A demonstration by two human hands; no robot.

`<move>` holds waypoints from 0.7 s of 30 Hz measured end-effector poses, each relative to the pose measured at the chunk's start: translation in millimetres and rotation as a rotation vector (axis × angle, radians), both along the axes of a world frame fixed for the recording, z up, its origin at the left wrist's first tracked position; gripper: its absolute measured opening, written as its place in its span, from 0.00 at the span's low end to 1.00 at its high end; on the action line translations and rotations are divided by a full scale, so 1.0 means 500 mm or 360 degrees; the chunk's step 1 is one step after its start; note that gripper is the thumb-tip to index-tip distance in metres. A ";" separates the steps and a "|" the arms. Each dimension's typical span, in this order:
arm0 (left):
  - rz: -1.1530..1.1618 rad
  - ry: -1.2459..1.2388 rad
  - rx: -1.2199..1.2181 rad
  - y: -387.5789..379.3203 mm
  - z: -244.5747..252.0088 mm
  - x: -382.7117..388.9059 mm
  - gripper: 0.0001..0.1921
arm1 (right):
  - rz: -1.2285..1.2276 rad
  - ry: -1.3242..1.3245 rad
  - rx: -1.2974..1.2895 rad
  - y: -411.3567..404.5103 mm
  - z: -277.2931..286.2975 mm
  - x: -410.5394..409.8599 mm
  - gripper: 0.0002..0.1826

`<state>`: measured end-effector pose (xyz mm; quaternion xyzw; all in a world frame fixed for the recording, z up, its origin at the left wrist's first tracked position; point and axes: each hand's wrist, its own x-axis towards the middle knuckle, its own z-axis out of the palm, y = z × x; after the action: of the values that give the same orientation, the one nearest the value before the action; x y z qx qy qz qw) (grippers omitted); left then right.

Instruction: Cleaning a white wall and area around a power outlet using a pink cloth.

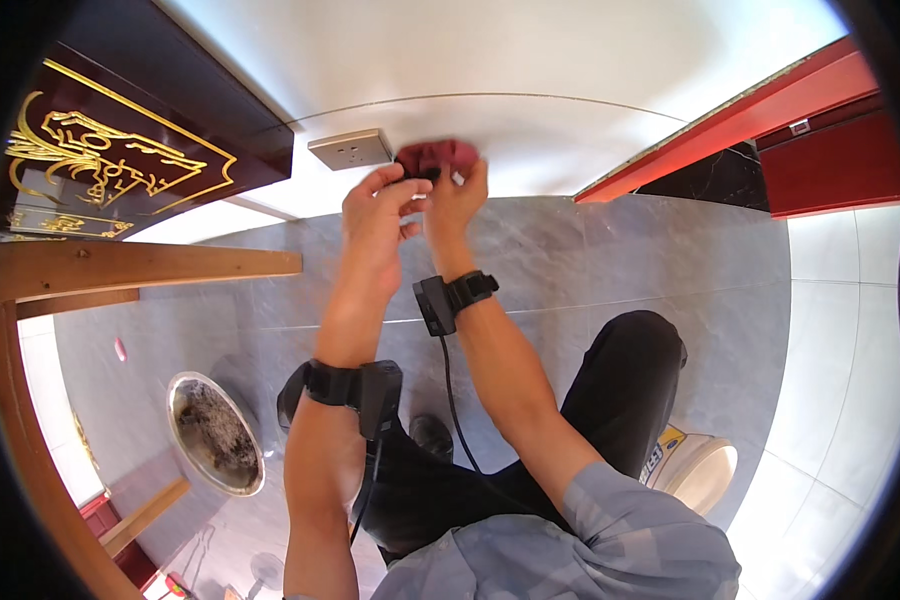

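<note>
A crumpled dark red cloth, blurred, is against the lower white wall, just right of a wall socket. My right hand grips the cloth from below, its fingers partly hidden by it. Close beside it on the left is my left hand, thumb and fingers bent at the cloth's lower left edge. A small dark patch shows between those fingertips; blur hides whether they pinch it. Each forearm wears a black strapped device with a cable, one on the left and one on the right.
A metal basin with murky, foamy water stands on the grey tiled floor at left. Behind my right knee is a white bucket. A dark cabinet with gold decoration and a wooden beam jut in at left; a red door frame borders the right.
</note>
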<state>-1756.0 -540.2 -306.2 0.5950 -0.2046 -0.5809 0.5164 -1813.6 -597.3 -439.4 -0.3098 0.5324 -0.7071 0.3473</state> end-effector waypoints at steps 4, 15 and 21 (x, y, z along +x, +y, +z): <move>0.0258 0.0006 0.0085 0.004 0.001 -0.010 0.24 | 0.0201 -0.0262 0.0503 -0.005 -0.108 -0.005 0.09; 0.0507 -0.0219 -0.0030 -0.019 -0.042 0.016 0.16 | 0.0275 -0.0109 -0.0233 -0.013 0.096 0.039 0.08; 0.0138 -0.0457 0.0191 -0.033 -0.139 -0.011 0.25 | 0.0229 0.0276 0.0516 0.008 -0.102 0.054 0.07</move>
<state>-1761.4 -556.7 -375.6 0.7100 -0.2155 -0.4781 0.4700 -1786.7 -593.4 -490.2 -0.3469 0.6436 -0.5561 0.3951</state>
